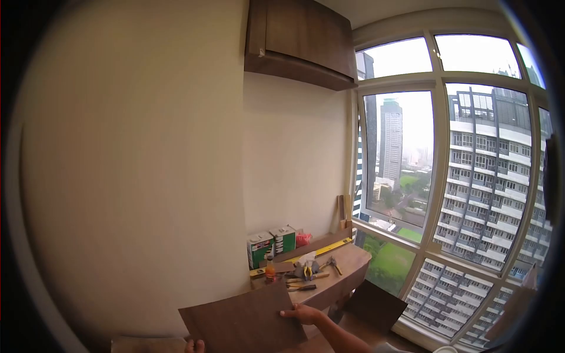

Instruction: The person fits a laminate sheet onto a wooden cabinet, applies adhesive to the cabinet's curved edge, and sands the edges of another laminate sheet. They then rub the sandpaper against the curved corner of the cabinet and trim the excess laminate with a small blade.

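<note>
A thin brown wood-grain panel (pixel 241 320) is held up low in the head view, in front of the wall. My right hand (pixel 301 313) grips its right edge, with the thumb on the near face. At the bottom edge of the view, the fingertips of my left hand (pixel 195 346) curl over the panel's lower left side. The rest of that hand is out of view. Just beyond the panel is a wooden desk (pixel 347 265) with hand tools on it, including a hammer (pixel 334 265) and yellow-handled pliers (pixel 307 271).
On the desk stand green-and-white boxes (pixel 285 240), a bottle of orange liquid (pixel 270 269) and a yellow spirit level (pixel 333 247). A dark panel (pixel 375 307) leans beside the desk, below the large window (pixel 397 159). A wooden cabinet (pixel 306 35) hangs overhead.
</note>
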Available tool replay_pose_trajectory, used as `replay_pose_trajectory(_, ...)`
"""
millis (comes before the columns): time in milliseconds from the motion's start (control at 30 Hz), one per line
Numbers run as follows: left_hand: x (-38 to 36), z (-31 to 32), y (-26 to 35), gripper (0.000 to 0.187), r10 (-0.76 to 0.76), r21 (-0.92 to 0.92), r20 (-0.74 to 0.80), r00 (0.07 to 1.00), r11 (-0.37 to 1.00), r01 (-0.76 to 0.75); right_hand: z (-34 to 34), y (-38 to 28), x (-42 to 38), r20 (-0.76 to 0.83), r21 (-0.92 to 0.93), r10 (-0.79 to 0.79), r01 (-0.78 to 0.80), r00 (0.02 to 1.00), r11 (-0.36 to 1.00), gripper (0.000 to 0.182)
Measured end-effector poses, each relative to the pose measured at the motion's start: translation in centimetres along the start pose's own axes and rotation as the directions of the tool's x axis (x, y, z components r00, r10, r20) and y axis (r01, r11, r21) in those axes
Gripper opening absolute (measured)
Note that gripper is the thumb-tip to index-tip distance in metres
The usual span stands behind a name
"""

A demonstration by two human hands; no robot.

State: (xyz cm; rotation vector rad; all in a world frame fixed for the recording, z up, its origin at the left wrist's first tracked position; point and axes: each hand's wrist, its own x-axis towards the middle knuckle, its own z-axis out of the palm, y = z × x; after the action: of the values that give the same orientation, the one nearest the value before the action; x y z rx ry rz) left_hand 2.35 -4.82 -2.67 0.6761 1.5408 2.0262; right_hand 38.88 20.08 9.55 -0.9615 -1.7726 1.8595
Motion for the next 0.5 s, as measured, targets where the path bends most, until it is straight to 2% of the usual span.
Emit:
replay_pose_trajectory(67,-4.4,2.4,6.7,0.074,-0.053,0.135,0.036,0.998,0.99,0.048,-1.5,-0.2,-2.2,0.07,-0.058,-0.001,0.005,0.998,0.998,0.063)
replay_pose_trajectory(100,-5.1,3.7,7.3,0.074,-0.059,0.133,0.025,0.998,0.99,0.055,-1.5,-1.2,-4.5,0.063,-0.202,-0.013,0.025,0.998,0.979,0.059)
replay_pose_trajectory(133,-5.5,5.4,7.5,0.066,-0.021,0.095,0.045,0.999,0.995,0.017,-2.1,-1.9,-6.5,0.055,-0.345,-0.027,0.044,0.998,0.938,0.055)
replay_pose_trajectory(167,-5.8,6.8,7.5,0.059,0.017,0.06,0.061,0.998,0.998,-0.021,-3.1,-1.4,-7.8,0.062,-0.35,-0.018,0.039,0.998,0.936,0.055)
replay_pose_trajectory(233,-6.4,8.5,7.2,0.047,0.095,0.004,0.087,0.992,0.995,-0.096,-4.5,0.7,-10.3,0.03,-0.064,-0.094,0.096,0.995,0.993,0.05)
replay_pose_trajectory(267,-6.5,9.5,7.0,0.043,0.138,-0.028,0.102,0.985,0.99,-0.136,-5.0,1.5,-11.4,0.037,-0.065,-0.09,0.092,0.995,0.994,0.05)
replay_pose_trajectory(333,-7.4,12.0,6.8,0.038,0.249,-0.079,0.14,0.958,0.968,-0.239,-6.1,2.7,-13.3,-0.187,-0.014,-0.318,0.322,0.929,0.947,0.047)
replay_pose_trajectory(367,-7.9,13.1,6.4,0.038,0.253,-0.081,0.135,0.958,0.967,-0.243,-6.9,3.5,-13.6,-0.182,-0.017,-0.322,0.324,0.929,0.946,0.047)
replay_pose_trajectory(433,-9.0,15.0,5.3,0.035,0.184,-0.05,0.12,0.976,0.983,-0.179,-7.9,4.2,-14.4,-0.325,0.061,-0.361,0.401,0.874,0.914,0.039)
replay_pose_trajectory(500,-9.7,16.3,4.8,0.034,0.206,-0.096,0.12,0.971,0.976,-0.196,-8.4,3.8,-16.1,-0.336,0.03,-0.355,0.386,0.873,0.922,0.039)
